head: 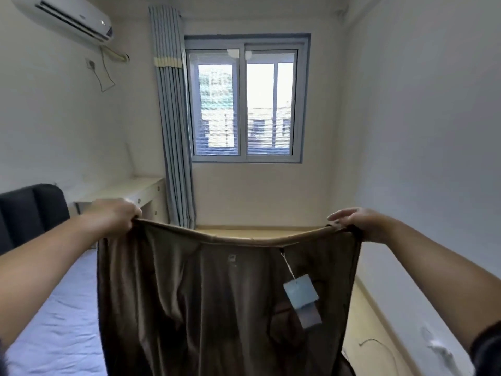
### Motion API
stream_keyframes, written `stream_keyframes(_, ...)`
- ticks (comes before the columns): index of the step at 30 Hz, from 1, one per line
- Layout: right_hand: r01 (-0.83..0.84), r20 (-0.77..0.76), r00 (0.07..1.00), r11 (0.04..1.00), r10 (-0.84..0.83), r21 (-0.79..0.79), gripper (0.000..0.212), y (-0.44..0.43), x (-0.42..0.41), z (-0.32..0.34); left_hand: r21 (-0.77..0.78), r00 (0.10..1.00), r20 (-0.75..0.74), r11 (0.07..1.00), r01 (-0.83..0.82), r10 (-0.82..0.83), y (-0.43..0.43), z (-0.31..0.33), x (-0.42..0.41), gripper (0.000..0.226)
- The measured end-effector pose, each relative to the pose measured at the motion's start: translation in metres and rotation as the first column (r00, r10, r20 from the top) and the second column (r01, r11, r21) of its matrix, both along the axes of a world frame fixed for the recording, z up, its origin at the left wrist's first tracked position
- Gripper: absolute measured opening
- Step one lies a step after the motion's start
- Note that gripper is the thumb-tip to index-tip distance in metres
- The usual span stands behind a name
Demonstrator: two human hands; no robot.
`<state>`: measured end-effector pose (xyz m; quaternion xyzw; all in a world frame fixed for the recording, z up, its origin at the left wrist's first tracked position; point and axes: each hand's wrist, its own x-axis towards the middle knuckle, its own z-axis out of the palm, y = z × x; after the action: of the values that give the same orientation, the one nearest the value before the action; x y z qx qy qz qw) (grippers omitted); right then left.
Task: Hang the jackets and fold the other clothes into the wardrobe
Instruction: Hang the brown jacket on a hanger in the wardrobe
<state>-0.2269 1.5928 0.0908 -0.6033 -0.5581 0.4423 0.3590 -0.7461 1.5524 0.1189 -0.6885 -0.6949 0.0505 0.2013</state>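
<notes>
You hold the brown velvety garment (206,294) stretched out between your two hands, raised in front of you; its top edge runs from one hand to the other with a slight sag in the middle, and the rest of the cloth hangs straight down below them, out of view at the bottom. Your left hand (116,213) is curled round the left end of that edge; your right hand (352,221) pinches the right end, fingers pointing inward over the hem; the two hands are well apart. A pale blue paper tag (301,291) dangles on a thin string from the edge, nearer your right hand, and lies against the cloth.

Below your left hand and forearm is the bed with a lavender sheet (54,321); its dark padded headboard (29,210) stands just beyond your left forearm. Behind your left hand is a pale wooden counter (130,189) against the wall; beside it hangs a grey-blue striped curtain (173,131). Beyond the gap between your hands is a grey-framed sliding window (245,104); high above your left hand is a white wall air conditioner (67,17). Below your right hand lies the light wooden floor (366,321), with a thin dark cable (379,346) on it.
</notes>
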Motion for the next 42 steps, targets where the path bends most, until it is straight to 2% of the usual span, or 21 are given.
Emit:
stream_keyframes(2,0.119,-0.088,0.991,0.95,-0.097,0.287,0.028,-0.001,-0.007,0.023,0.282,0.964,0.263,0.958,-0.056,-0.021,0.001,0.021,0.005,0.028)
stream_keyframes(3,0.174,-0.107,0.984,0.866,-0.14,0.47,0.026,-0.003,-0.013,0.036,0.395,0.937,0.345,0.914,-0.094,-0.053,0.003,0.03,0.008,0.028)
stream_keyframes(5,-0.038,0.152,0.985,0.769,-0.077,0.638,0.02,-0.01,-0.03,0.046,0.344,0.95,0.313,0.931,-0.121,0.008,0.0,0.038,0.021,0.023)
stream_keyframes(7,-0.378,0.601,0.792,0.859,0.106,0.346,0.037,-0.015,-0.045,0.024,0.064,0.963,0.226,0.984,-0.165,0.146,0.0,0.023,0.034,0.02)
stream_keyframes(8,-0.415,0.723,0.663,0.899,0.193,0.141,0.046,-0.016,-0.047,0.011,0.042,0.958,0.239,0.984,-0.175,0.16,0.001,0.017,0.038,0.018)
stream_keyframes(11,-0.337,0.882,0.339,0.918,0.328,-0.211,0.05,-0.022,-0.041,-0.013,0.158,0.914,0.38,0.964,-0.214,0.141,-0.001,0.023,0.04,0.018)
stream_keyframes(13,-0.271,0.957,0.139,0.939,0.255,-0.211,0.037,-0.023,-0.035,-0.021,0.125,0.9,0.387,0.956,-0.265,0.199,-0.005,0.022,0.043,0.021)
stream_keyframes(14,-0.257,0.975,0.139,0.957,0.171,-0.132,0.028,-0.021,-0.033,-0.022,0.127,0.884,0.417,0.95,-0.285,0.21,-0.006,0.02,0.043,0.02)
stream_keyframes(15,-0.247,0.966,0.249,0.969,0.069,-0.005,0.021,-0.017,-0.031,-0.02,0.156,0.862,0.47,0.944,-0.292,0.189,-0.007,0.02,0.044,0.019)
stream_keyframes(16,-0.219,0.899,0.438,0.969,-0.007,0.114,0.018,-0.015,-0.031,-0.014,0.214,0.846,0.515,0.935,-0.284,0.139,-0.009,0.02,0.045,0.017)
stream_keyframes(18,-0.101,0.584,0.794,0.911,-0.168,0.399,0.019,-0.018,-0.033,0.005,0.406,0.828,0.561,0.876,-0.262,-0.012,-0.014,0.016,0.051,0.01)
stream_keyframes(20,0.093,0.38,0.87,0.861,-0.315,0.501,0.022,-0.026,-0.037,0.011,0.44,0.876,0.482,0.872,-0.212,-0.03,-0.018,0.004,0.06,0.007)
stream_keyframes(22,0.061,0.57,0.796,0.965,-0.202,0.257,0.021,-0.034,-0.044,-0.008,0.168,0.876,0.471,0.964,-0.208,0.107,-0.021,-0.018,0.07,0.016)
stream_keyframes(24,0.113,0.586,0.798,0.99,-0.142,0.086,0.024,-0.038,-0.04,-0.017,0.005,0.705,0.696,0.981,-0.193,0.135,-0.021,-0.023,0.08,0.019)
stream_keyframes(27,0.183,0.165,0.97,0.983,-0.179,-0.013,0.014,-0.046,-0.035,-0.005,-0.069,0.131,0.988,0.99,-0.124,0.085,-0.035,-0.009,0.11,0.021)
stream_keyframes(29,0.149,-0.093,0.984,0.987,-0.154,-0.058,0.019,-0.059,-0.045,-0.001,-0.102,-0.248,0.964,0.994,-0.033,0.091,-0.051,-0.005,0.135,0.024)
stream_keyframes(31,0.059,-0.454,0.887,0.995,-0.087,-0.076,0.029,-0.072,-0.056,0.003,-0.057,-0.455,0.888,0.998,0.033,0.066,-0.067,0.001,0.154,0.025)
stream_keyframes(33,0.02,-0.676,0.736,0.999,-0.032,-0.025,0.031,-0.087,-0.062,0.014,0.032,-0.57,0.821,0.996,0.086,0.022,-0.08,0.01,0.166,0.022)
stream_keyframes(38,0.119,-0.791,0.597,0.96,0.136,0.254,0.026,-0.125,-0.055,0.077,0.363,-0.677,0.711,0.924,0.119,-0.192,-0.104,0.048,0.186,0.022)
stream_keyframes(40,0.206,-0.775,0.607,0.906,0.178,0.369,0.02,-0.127,-0.048,0.104,0.465,-0.696,0.659,0.882,0.077,-0.287,-0.101,0.067,0.195,0.024)
stream_keyframes(42,0.273,-0.688,0.707,0.835,0.162,0.477,0.022,-0.11,-0.044,0.118,0.48,-0.673,0.661,0.877,0.04,-0.331,-0.082,0.077,0.206,0.022)
